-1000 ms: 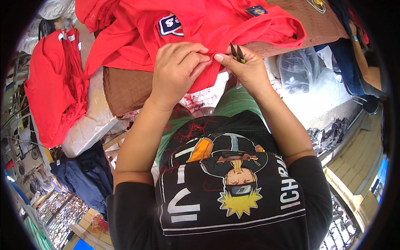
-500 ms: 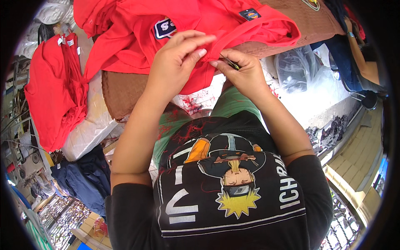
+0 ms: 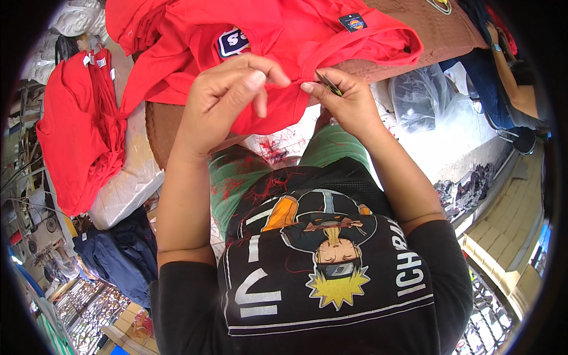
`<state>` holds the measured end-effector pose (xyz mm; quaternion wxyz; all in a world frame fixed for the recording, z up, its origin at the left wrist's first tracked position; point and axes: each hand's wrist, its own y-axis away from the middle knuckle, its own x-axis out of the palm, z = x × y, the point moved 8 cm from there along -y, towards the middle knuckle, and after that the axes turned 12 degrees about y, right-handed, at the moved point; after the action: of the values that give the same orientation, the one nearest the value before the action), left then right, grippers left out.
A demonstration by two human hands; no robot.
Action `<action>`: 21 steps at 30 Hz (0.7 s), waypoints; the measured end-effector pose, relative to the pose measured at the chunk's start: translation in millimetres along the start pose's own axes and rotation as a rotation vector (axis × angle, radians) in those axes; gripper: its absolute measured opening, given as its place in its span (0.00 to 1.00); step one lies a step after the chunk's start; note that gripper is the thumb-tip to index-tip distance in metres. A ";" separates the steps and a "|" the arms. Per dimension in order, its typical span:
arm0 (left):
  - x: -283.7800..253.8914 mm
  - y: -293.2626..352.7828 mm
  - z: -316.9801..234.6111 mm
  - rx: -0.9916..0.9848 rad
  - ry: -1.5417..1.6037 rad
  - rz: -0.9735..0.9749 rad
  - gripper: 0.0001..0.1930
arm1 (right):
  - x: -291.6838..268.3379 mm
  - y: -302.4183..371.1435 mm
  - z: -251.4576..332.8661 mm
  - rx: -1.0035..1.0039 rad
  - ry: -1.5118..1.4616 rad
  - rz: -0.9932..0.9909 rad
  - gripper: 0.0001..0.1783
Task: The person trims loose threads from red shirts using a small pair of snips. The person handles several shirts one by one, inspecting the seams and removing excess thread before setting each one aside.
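Note:
A red garment [image 3: 296,35] lies spread over the brown-covered work surface in front of me, its near edge hanging toward my lap. It carries a dark patch [image 3: 232,42] with white lettering and a small dark label [image 3: 353,22] near its open end. My right hand [image 3: 349,97] is closed at the garment's near edge, thumb and forefinger at the cloth. Small dark thread snips [image 3: 329,84] sit in that hand, blades pointing up and left. My left hand [image 3: 228,97] hovers over the cloth with fingers bent but apart, and nothing shows in it.
More red garments [image 3: 80,136] are piled on a plastic-wrapped stack at the left, above dark blue cloth [image 3: 118,254]. Red thread scraps [image 3: 272,183] cling to my clothes. A clear plastic bag [image 3: 417,97] lies right of my knees. Another person's arm [image 3: 512,77] shows at the far right.
My left hand has drawn back from the garment's edge toward the left, and its fingers have spread. The right hand stays nearly in place, with the snips turned a little more upright.

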<state>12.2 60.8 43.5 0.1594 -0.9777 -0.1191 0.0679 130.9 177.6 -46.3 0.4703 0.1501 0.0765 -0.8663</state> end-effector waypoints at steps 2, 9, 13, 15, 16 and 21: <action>0.0 -0.7 3.6 -0.068 -0.013 0.006 0.07 | 0.9 -0.1 1.6 0.002 0.048 0.008 0.15; 24.7 -10.6 14.4 -0.002 -0.493 -0.012 0.17 | -0.2 1.5 3.0 -0.006 0.099 0.001 0.15; 28.4 -8.9 18.2 0.088 -0.573 -0.045 0.16 | -0.3 1.4 3.4 0.010 0.046 0.040 0.15; 27.8 -8.9 18.6 0.103 -0.606 -0.062 0.12 | 0.1 0.7 0.0 0.039 0.019 0.051 0.15; 27.9 -9.6 18.1 0.100 -0.627 -0.058 0.10 | 0.5 0.4 -1.6 0.056 0.002 0.058 0.14; 25.8 -11.6 25.7 -0.069 -0.575 -0.095 0.05 | -7.3 -1.9 4.6 -0.001 0.088 0.074 0.16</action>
<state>30.2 85.7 20.7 0.0887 -0.9165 -0.2074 0.3305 132.1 183.1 -39.5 0.4980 0.1907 0.0921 -0.8409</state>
